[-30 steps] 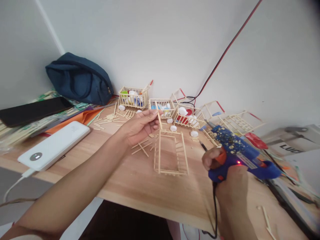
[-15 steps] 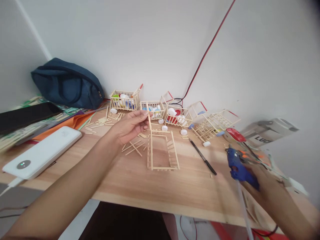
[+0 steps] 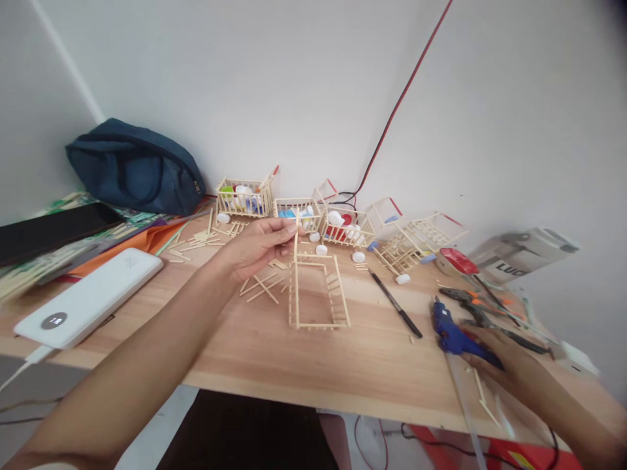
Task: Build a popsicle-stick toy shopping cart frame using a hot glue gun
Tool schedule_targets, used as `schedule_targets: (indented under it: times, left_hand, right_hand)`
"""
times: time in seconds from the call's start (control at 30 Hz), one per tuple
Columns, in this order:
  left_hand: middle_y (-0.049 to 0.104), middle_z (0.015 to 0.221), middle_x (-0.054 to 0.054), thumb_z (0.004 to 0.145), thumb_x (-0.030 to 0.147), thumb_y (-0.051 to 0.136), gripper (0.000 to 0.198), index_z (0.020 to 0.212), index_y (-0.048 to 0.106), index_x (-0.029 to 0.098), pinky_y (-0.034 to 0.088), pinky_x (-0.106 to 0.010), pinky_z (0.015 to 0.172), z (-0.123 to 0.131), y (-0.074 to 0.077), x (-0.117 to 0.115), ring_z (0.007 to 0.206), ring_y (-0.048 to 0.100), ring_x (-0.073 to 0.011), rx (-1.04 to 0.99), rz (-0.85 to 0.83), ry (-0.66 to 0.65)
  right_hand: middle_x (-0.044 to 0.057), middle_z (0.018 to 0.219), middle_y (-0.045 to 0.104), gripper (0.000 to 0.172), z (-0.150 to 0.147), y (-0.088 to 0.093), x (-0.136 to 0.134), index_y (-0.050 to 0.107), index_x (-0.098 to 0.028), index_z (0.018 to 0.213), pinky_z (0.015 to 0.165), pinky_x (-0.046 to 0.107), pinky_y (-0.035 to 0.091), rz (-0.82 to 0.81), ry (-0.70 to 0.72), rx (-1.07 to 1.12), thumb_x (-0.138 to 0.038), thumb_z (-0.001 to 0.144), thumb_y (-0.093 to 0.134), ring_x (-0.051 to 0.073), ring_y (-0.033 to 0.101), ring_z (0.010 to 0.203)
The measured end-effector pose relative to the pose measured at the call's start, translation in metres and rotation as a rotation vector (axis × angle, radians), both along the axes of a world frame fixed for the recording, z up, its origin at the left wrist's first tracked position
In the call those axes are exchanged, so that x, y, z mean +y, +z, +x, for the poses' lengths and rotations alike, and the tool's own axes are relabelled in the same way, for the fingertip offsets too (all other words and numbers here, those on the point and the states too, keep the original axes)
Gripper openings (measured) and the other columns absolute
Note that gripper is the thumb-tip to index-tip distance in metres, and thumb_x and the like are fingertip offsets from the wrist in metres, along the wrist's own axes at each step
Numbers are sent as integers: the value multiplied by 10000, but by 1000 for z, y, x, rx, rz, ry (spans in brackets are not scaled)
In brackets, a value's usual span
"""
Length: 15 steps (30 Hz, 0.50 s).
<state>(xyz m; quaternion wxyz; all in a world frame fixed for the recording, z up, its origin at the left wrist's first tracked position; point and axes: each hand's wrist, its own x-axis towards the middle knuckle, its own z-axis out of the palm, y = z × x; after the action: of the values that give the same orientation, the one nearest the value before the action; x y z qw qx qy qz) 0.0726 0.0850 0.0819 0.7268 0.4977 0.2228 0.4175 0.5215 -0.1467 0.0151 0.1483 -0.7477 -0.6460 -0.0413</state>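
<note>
Between its thumb and fingers, my left hand (image 3: 267,245) pinches an upright thin wooden stick (image 3: 296,243) at the far left corner of a rectangular stick frame (image 3: 321,325). The frame rests on the wooden table. On the right, my right hand (image 3: 494,356) is around the handle of a blue glue gun (image 3: 453,336), low over the table, its nozzle pointing up and left. A long clear glue stick (image 3: 464,405) extends from the gun past the table's front edge. A black pen (image 3: 396,304) lies between the frame and the gun.
Small stick carts (image 3: 245,198) holding colourful caps line the wall. Loose sticks (image 3: 262,287) lie left of the frame. Further left are a white power bank (image 3: 93,294), a phone (image 3: 59,228) and a blue bag (image 3: 137,166). Pliers (image 3: 490,320) lie behind the glue gun.
My right hand has lowered the glue gun and moved it slightly left, uncovering the pliers. The stick in my left hand now stands more upright. The view has shifted slightly.
</note>
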Motion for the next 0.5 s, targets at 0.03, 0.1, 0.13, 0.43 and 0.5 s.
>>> schedule_targets:
  times: [0.03, 0.1, 0.13, 0.43, 0.5]
  left_hand:
    - [617, 680, -5, 633, 330, 876, 297, 755, 719, 109, 394, -176, 551, 0, 0, 0, 584, 504, -57, 10, 17, -2]
    - [609, 675, -7, 661, 353, 857, 293, 759, 724, 110, 380, -178, 550, 1, 0, 0, 580, 491, -57, 41, 58, -3]
    - [607, 676, -8, 678, 361, 845, 288, 764, 728, 112, 375, -179, 551, 1, 0, 1, 582, 487, -58, 55, 80, -2]
    - [588, 644, -7, 654, 434, 839, 321, 739, 738, 142, 341, -208, 541, 7, 0, 0, 584, 442, -81, 103, 163, 46]
    - [578, 625, -1, 651, 442, 838, 327, 726, 734, 141, 337, -209, 543, 7, 1, -1, 582, 440, -80, 111, 170, 52]
  right_hand:
    - [177, 1063, 723, 334, 5, -3, -1, 662, -285, 1040, 880, 469, 534, -52, 29, 22, -485, 778, 607, 372, 693, 1002]
    - [205, 1138, 695, 370, 13, -8, -3, 642, -278, 1114, 929, 506, 503, -118, 63, 55, -473, 803, 600, 391, 663, 1068]
    - [204, 1153, 688, 379, 16, -10, -3, 639, -281, 1127, 940, 509, 497, -117, 58, 58, -480, 806, 600, 391, 656, 1082]
    - [202, 1191, 679, 466, 22, -15, -7, 657, -275, 1147, 948, 505, 490, -113, 24, 71, -554, 778, 601, 397, 642, 1107]
    - [186, 1159, 696, 473, 20, -15, -8, 667, -280, 1142, 899, 467, 526, -90, 28, 37, -569, 772, 605, 375, 665, 1067]
